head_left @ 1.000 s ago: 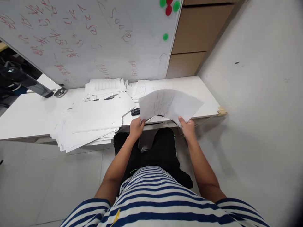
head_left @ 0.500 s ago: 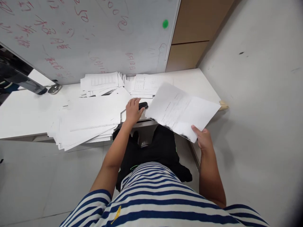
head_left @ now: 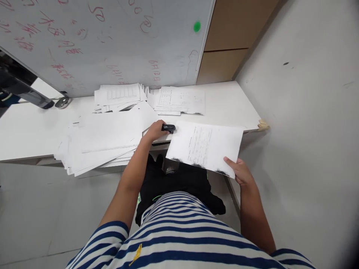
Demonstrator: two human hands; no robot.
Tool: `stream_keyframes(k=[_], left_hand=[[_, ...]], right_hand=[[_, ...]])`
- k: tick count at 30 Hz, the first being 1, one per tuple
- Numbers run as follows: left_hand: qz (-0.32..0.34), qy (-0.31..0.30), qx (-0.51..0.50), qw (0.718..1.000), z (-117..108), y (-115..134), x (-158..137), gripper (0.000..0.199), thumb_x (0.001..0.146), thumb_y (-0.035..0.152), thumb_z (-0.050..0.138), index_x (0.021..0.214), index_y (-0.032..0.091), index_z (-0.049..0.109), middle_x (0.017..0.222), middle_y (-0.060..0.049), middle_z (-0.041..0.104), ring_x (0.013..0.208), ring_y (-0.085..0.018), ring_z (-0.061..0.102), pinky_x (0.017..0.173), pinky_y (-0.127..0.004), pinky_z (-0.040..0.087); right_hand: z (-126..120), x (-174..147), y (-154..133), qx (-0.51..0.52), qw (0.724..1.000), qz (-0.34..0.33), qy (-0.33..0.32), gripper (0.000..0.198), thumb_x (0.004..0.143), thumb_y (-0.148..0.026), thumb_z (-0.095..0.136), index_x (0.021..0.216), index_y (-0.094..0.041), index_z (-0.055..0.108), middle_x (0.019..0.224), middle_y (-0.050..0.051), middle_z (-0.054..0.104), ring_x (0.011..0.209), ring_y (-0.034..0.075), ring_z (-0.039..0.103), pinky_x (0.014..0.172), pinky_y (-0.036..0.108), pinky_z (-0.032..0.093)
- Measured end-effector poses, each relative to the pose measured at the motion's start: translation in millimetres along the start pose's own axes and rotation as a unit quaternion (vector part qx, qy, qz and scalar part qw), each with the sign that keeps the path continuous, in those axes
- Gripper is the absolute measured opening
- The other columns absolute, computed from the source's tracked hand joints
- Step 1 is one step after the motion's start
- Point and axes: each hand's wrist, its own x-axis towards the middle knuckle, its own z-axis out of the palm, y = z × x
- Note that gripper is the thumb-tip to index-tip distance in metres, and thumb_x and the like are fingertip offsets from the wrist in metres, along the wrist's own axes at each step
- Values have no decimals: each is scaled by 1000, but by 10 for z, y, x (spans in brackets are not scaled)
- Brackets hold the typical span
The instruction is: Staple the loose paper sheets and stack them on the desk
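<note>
the left hand (head_left: pixel 155 131) has its fingers closed around the rear part of a black stapler (head_left: pixel 168 127), near the front edge of the white desk (head_left: pixel 227 106). the right hand (head_left: pixel 241 172) is gripping a printed sheet (head_left: pixel 207 145) at its lower right corner, with the thumb on top and the other fingers under the paper. this sheet lies partly over the desk edge, and its near edge, with dark smudges, is above the person's lap. its upper left corner is just beside the stapler's front end; i cannot tell if the paper is between the jaws. on the left there is a loose pile of papers (head_left: pixel 109 130), which passes over the desk edge. behind, more printed sheets (head_left: pixel 182 100) lie before the whiteboard (head_left: pixel 168 41).
</note>
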Motion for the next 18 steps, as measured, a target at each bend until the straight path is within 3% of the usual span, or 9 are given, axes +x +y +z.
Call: stream_keyframes(k=[6, 11, 14, 16, 18], left_hand=[[-6, -29, -6, 1000, -24, -49, -1, 39, 74, 29, 72, 108, 22, 56, 118, -12, 64, 105, -28, 62, 84, -38, 49], [14, -118, -78, 990, -390, 0, 170, 65, 69, 31, 76, 126, 25, 45, 141, -14, 52, 117, -26, 60, 84, -33, 51], [49, -64, -81, 993, -427, 262, 304, 50, 79, 43, 69, 121, 25, 49, 132, -12, 58, 119, -26, 58, 88, -34, 50], [49, 20, -42, 998, -257, 459, 370, 28, 92, 46, 53, 109, 24, 55, 114, -10, 66, 110, -26, 61, 90, -39, 48], [26, 49, 42, 998, 14, 594, 409, 25, 96, 41, 46, 93, 21, 59, 99, -12, 67, 102, -29, 61, 94, -45, 44]], right_hand=[[242, 59, 52, 12, 1000, 13, -23, 37, 60, -31, 93, 89, -16, 76, 91, 7, 80, 75, 22, 77, 65, 28, 65], [362, 47, 54, 18, 998, 22, -55, 36, 64, -30, 91, 93, -14, 76, 92, 8, 80, 76, 21, 77, 67, 27, 65], [343, 48, 66, 25, 998, 20, -56, 36, 65, -31, 90, 94, -15, 76, 94, 8, 80, 77, 21, 77, 67, 27, 65], [318, 56, 78, 29, 998, 24, -49, 36, 65, -31, 90, 95, -16, 76, 96, 7, 80, 78, 21, 77, 67, 26, 65], [300, 63, 89, 25, 998, 29, -45, 36, 65, -32, 90, 95, -16, 76, 96, 7, 80, 77, 21, 77, 67, 27, 65]])
